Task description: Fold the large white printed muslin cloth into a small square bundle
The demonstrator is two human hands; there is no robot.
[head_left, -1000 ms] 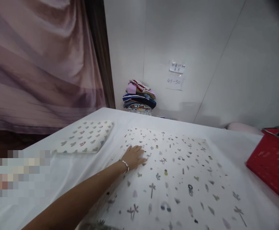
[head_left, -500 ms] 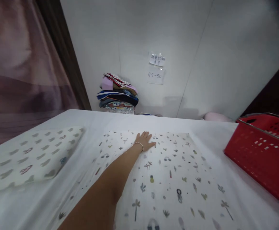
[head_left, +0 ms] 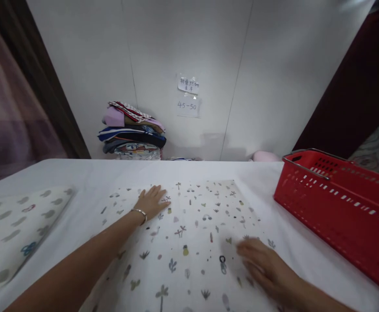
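A white cloth printed with small plants, pineapples and rainbows lies spread before me. My left hand, a bracelet at its wrist, rests flat on the cloth's far left part with fingers spread. Over the right side of the same cloth is my right hand, blurred by motion. Its fingers look loosely bent and apart, with nothing in them; whether it touches the cloth I cannot tell. To the left lies a folded white cloth with grey cloud-like shapes.
On the right of the white-covered table stands a red plastic basket with a metal handle. Folded fabrics are stacked beyond the table's far edge, by the wall with paper notes. A curtain hangs at left.
My right hand has come into view over the cloth from the right. My left hand stays flat on the cloth, now farther left on it. The view has shifted to the right.
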